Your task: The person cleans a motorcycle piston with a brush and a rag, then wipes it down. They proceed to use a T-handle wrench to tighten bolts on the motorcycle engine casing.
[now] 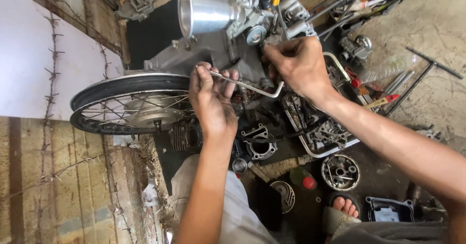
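My left hand (212,98) grips the long arm of a bent metal wrench (247,86) that runs right toward the engine. My right hand (297,64) rests on the engine block (213,50) just below the carburettor (257,16), its fingers closed around the wrench's far end or a part there; exactly what it grips is hidden. A shiny aluminium intake funnel (201,12) sticks out to the left of the carburettor. Both hands are greasy.
A spoked wheel with tyre (127,103) lies at left. A cylinder (187,137), engine parts (262,144), a round clutch plate (341,172) and a red-capped bottle (303,178) lie below. Screwdrivers and rods (388,86) are at right. My sandalled foot (344,207) is near.
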